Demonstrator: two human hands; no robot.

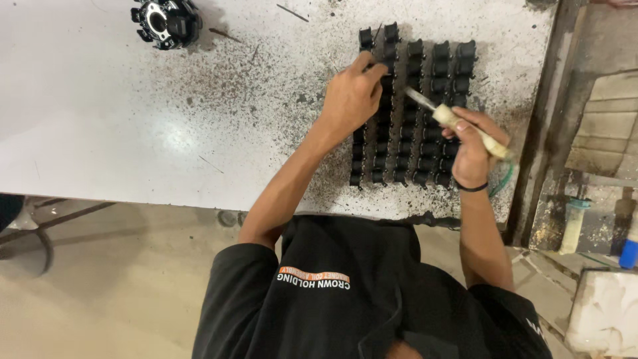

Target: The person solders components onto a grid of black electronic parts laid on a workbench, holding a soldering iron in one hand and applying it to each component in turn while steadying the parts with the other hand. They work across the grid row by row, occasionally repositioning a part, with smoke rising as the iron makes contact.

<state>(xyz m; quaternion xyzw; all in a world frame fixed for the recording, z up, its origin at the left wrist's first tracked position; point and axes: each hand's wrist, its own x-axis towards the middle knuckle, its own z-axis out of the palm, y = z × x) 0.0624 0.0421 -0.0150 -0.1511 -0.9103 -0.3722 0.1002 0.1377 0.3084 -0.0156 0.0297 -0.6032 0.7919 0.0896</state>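
Black moulded parts point(425, 113) lie in ribbed rows on the gritty white surface point(100, 119); left hand point(352, 96) pinches one, right hand point(473, 149) grips a pale cylindrical tool point(465, 126).

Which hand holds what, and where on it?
Right hand grips a cream-handled tool by its handle. Left hand pinches one small black part in the rows; exact grip point unclear.

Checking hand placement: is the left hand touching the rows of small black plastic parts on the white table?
Touching. The head view shows the left hand with fingertips pinching one piece in the rows of small black plastic parts.
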